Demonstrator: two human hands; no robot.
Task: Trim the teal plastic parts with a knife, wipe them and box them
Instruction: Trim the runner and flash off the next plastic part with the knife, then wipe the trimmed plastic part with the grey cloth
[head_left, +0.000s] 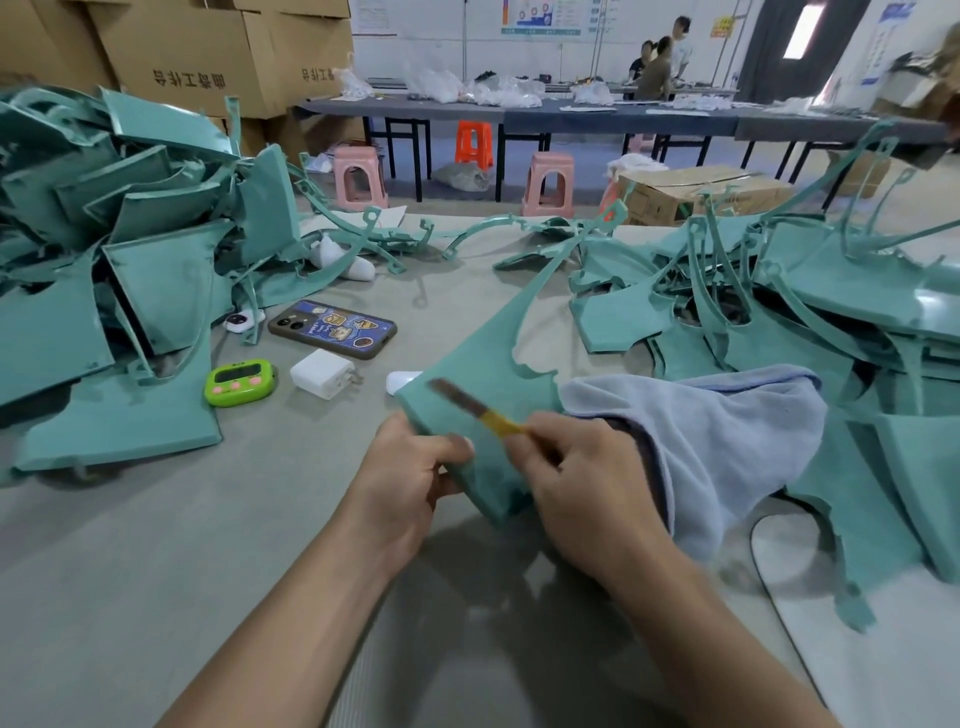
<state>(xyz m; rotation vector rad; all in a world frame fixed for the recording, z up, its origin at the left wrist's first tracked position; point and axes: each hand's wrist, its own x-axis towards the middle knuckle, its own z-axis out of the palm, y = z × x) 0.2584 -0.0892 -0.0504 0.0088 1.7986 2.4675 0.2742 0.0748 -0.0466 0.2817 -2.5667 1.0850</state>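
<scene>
While left hand (410, 483) grips the part (483, 364), right hand (582, 483) holds the knife (467, 402) over it. A slip likely cuts the gripping hand.

Both forearms reach in; left hand (400, 480) grips teal part (485, 358), blurred right hand (582, 483) seemingly pinches knife (470, 404)

My part (483, 364) teal; knife (483, 410) yellow-handled; cloth (727, 431) pale blue; timer (240, 383) lime green, pink buttons; charger (323, 373) white; tabletop (208, 545) grey.
</scene>
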